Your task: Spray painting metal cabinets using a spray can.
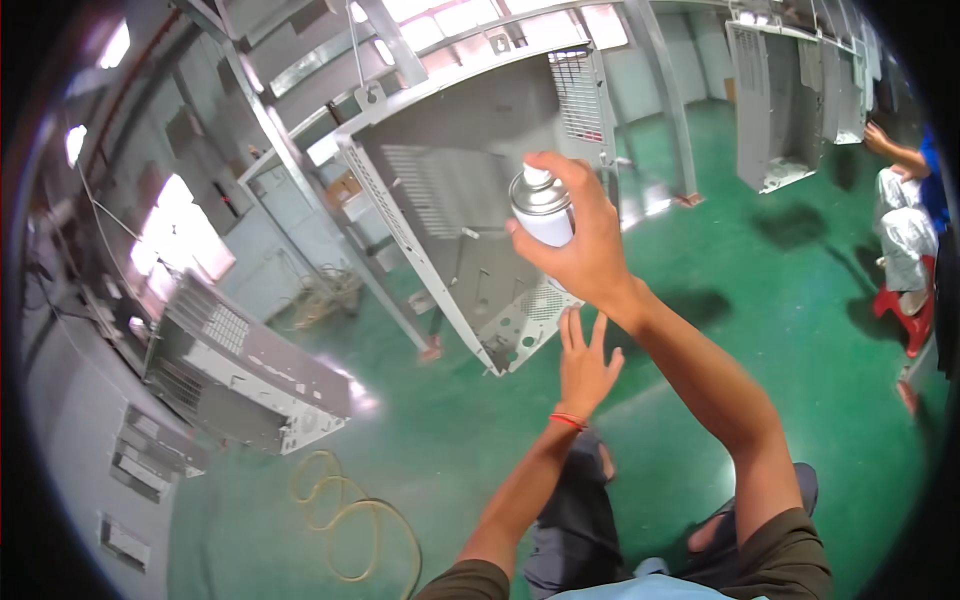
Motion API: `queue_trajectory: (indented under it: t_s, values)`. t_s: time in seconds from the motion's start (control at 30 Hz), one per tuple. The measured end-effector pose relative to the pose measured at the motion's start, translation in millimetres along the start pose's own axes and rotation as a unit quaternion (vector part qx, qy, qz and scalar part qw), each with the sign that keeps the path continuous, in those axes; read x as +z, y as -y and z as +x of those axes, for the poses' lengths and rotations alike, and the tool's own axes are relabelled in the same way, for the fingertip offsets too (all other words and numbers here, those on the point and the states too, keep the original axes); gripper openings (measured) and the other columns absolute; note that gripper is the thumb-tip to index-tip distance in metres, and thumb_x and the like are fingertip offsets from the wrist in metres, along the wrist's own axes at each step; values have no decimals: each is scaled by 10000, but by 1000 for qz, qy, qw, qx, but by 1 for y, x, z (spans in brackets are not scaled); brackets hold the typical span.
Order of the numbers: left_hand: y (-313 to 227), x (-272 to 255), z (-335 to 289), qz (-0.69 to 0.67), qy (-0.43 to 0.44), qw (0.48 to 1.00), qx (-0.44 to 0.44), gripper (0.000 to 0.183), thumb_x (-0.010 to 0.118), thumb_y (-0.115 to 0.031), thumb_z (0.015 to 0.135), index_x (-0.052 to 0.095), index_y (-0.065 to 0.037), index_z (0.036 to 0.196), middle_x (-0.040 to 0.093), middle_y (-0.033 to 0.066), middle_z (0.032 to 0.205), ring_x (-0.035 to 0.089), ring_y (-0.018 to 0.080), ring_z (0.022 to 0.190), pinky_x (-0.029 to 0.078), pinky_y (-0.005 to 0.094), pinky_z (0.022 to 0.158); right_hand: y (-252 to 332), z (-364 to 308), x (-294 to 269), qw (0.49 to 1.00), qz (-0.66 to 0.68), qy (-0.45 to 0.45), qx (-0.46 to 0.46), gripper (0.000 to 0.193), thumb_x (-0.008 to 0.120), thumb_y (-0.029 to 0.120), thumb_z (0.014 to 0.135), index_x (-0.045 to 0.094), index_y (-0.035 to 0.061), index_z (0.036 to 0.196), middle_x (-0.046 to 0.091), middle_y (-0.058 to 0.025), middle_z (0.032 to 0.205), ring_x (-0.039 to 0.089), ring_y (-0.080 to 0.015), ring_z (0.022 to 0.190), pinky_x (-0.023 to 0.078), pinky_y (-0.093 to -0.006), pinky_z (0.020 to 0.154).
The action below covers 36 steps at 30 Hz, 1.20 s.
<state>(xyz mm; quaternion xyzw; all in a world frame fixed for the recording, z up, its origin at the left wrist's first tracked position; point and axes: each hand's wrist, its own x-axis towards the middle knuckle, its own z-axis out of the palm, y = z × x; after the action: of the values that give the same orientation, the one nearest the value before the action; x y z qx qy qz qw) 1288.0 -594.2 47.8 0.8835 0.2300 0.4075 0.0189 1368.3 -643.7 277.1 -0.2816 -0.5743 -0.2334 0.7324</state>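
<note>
My right hand is wrapped round a white spray can with a silver top, the index finger on its nozzle. The can is raised before the open side of a grey sheet-metal housing, which hangs from hooks and has louvred slots, a perforated bottom panel and round holes. At the lower edge of this housing is my left hand, its fingers spread and holding nothing. The fingertips are close to the bottom panel; whether they touch it I cannot make out. A red band circles the left wrist.
More grey metal housings hang at the left and the upper right. A yellow hose coils on the green floor. Steel posts rise behind the housing. At far right a person in blue is near a red stool.
</note>
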Motion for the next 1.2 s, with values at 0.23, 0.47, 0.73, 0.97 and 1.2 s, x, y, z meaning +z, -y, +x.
queue_trajectory:
  t_s: [0.23, 0.47, 0.73, 0.97, 1.2]
  values:
    - [-9, -12, -21, 1, 9, 999, -51, 927, 765, -346, 960, 310, 6, 1686, 345, 330, 1678, 285, 543, 1565, 349, 537, 1247, 38, -6, 53, 972, 221, 48, 57, 710, 842, 89, 832, 550, 192, 1470, 627, -119, 1194, 678, -308, 1009, 595, -424, 850]
    - [-15, 1, -24, 24, -30, 999, -27, 921, 679, -470, 999, 307, -14, 1707, 342, 311, 1687, 269, 548, 1568, 170, 655, 1281, 35, -4, 75, 951, 299, 76, 37, 711, 831, 78, 848, 532, 213, 1478, 604, -111, 1153, 674, -310, 980, 586, -426, 817]
    - [-2, 23, -16, 3, -4, 1000, -31, 957, 763, -314, 962, 237, -71, 1723, 379, 252, 1700, 367, 480, 1542, 435, 541, 1163, -1, 6, 96, 967, 232, 21, 103, 683, 860, 84, 844, 555, 141, 1453, 628, -128, 1334, 664, -283, 1148, 555, -402, 981]
    - [21, 50, 5, 78, 54, 995, -29, 859, 790, -264, 940, 366, 0, 1639, 413, 331, 1626, 332, 573, 1514, 415, 585, 1169, -45, -28, -3, 960, 214, 62, 167, 712, 870, 76, 831, 548, 126, 1464, 659, -111, 1313, 681, -249, 1122, 552, -388, 977]
    - [-21, 100, 23, -29, 41, 998, 48, 601, 811, -162, 904, 572, 21, 1425, 490, 252, 1508, 478, 461, 1414, 428, 551, 1177, -97, -96, -233, 958, -2, 230, 174, 747, 869, 97, 828, 538, 126, 1496, 655, -114, 1248, 690, -286, 1070, 558, -406, 954]
